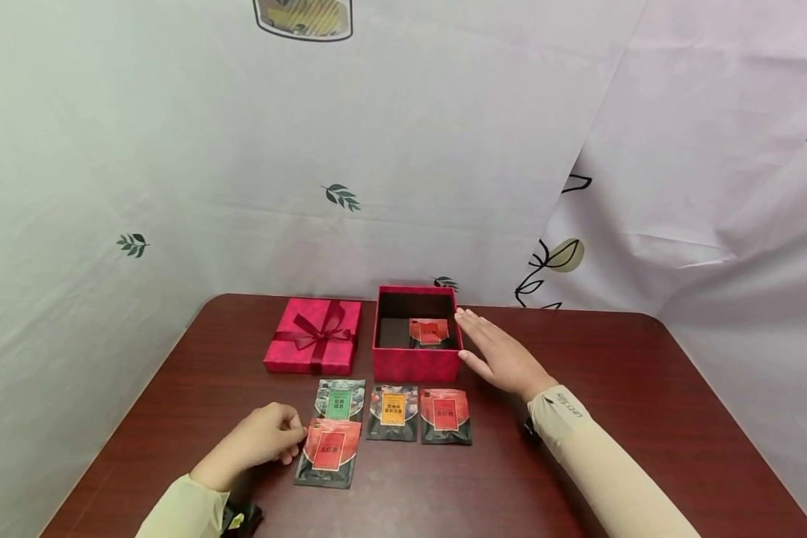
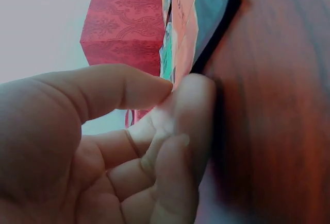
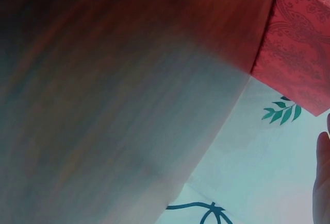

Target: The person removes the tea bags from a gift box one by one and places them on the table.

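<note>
My left hand (image 1: pixel 264 438) pinches the left edge of a red and black tea sachet (image 1: pixel 328 451) between thumb and index finger; the left wrist view shows the fingertips at the edge of this sachet (image 2: pixel 184 26). The sachet overlaps the lower part of a green-labelled sachet (image 1: pixel 339 400). With fingers straight, my right hand (image 1: pixel 504 359) rests along the right side of an open red gift box (image 1: pixel 415 365). Inside the box stands another red sachet (image 1: pixel 429 332), towards the right. In the right wrist view only fingertips (image 3: pixel 322 167) show, beside the box's patterned wall (image 3: pixel 299 44).
Left of the box lies its red lid (image 1: pixel 312 336) with a dark red ribbon bow. In front of the box are an orange-labelled sachet (image 1: pixel 393 413) and a red sachet (image 1: pixel 446 417), side by side. Behind the brown table (image 1: pixel 511 478) hangs a white patterned cloth (image 1: pixel 403 149).
</note>
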The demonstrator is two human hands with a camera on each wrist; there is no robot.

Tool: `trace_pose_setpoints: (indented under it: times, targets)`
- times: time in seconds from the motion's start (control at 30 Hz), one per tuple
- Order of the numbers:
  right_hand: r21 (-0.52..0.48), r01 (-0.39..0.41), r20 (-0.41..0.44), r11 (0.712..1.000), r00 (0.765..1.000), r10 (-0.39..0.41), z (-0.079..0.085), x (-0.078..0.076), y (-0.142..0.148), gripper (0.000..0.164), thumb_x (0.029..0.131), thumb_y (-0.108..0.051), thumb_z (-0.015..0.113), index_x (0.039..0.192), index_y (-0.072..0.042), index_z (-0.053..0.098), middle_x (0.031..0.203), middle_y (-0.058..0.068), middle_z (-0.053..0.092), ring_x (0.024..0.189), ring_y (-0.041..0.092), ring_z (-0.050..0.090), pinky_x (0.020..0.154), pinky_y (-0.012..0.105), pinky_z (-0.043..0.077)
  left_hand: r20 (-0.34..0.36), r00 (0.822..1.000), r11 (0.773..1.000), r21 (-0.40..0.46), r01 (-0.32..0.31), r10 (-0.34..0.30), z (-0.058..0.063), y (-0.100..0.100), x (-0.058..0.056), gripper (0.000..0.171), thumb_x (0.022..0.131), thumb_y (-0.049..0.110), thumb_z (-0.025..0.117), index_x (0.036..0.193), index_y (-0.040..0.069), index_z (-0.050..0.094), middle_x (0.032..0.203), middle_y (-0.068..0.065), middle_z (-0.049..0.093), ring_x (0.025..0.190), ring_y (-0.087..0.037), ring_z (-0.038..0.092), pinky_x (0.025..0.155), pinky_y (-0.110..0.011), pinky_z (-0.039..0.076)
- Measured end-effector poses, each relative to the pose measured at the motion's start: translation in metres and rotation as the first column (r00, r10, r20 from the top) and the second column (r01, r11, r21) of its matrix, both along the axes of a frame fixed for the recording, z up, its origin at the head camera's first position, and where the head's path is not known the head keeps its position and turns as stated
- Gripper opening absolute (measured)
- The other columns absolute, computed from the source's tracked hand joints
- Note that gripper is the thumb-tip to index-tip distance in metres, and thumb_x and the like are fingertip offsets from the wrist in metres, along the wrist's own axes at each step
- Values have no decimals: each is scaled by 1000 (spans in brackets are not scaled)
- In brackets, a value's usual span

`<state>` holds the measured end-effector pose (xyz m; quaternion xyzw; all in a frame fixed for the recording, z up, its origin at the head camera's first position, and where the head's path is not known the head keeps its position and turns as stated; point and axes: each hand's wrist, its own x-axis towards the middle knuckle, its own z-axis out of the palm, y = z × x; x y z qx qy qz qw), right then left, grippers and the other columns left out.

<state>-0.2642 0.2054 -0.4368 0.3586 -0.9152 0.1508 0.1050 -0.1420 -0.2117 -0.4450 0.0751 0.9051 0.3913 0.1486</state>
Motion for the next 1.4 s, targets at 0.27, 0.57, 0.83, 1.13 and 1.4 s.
trace_pose_setpoints:
  times: [0.27, 0.57, 0.83, 1.13, 1.4]
  targets:
    - [0, 4, 0, 1000, 1000, -4, 2, -1, -2, 66, 102, -36, 57, 156, -3, 37, 162, 13, 35, 151, 27, 28, 120, 47, 27, -59, 996, 995, -67, -67, 63, 13, 7, -13, 14, 95, 12, 67, 82, 9, 65, 66, 1, 60, 60, -14, 60, 56, -32, 47]
    - [-1, -3, 3, 1000, 1000, 3, 1, -1, -1, 66, 102, -35, 57, 156, -3, 36, 162, 14, 35, 150, 29, 30, 120, 49, 27, -45, 998, 989, 143, 44, -38, 25, 18, -41, 14, 99, 12, 62, 97, -1, 66, 77, -5, 65, 71, -20, 67, 61, -34, 53]
    - [1, -1, 10, 1000, 1000, 1, 0, 1, -1, 66, 102, -35, 57, 156, -4, 36, 163, 11, 33, 151, 29, 29, 120, 48, 26, -102, 995, 981, 193, -3, 23, 41, 45, -59, 16, 100, 12, 63, 107, -2, 66, 88, -9, 68, 80, -26, 70, 68, -36, 57]
    - [2, 1, 14, 1000, 1000, -1, 2, 2, -1, 66, 102, -34, 58, 157, -4, 36, 163, 11, 33, 151, 27, 27, 120, 47, 26, -112, 992, 936, 350, -18, 61, 66, 79, -76, 16, 101, 10, 61, 111, -3, 64, 100, -15, 69, 86, -27, 72, 76, -36, 61]
    - [2, -4, 3, 1000, 1000, 4, 2, 2, -1, 66, 102, -34, 58, 157, -5, 35, 163, 10, 33, 151, 27, 28, 120, 47, 26, 16, 998, 864, 499, -62, 63, 75, 105, -97, 24, 103, 11, 59, 118, -7, 62, 109, -23, 70, 95, -30, 72, 85, -36, 59]
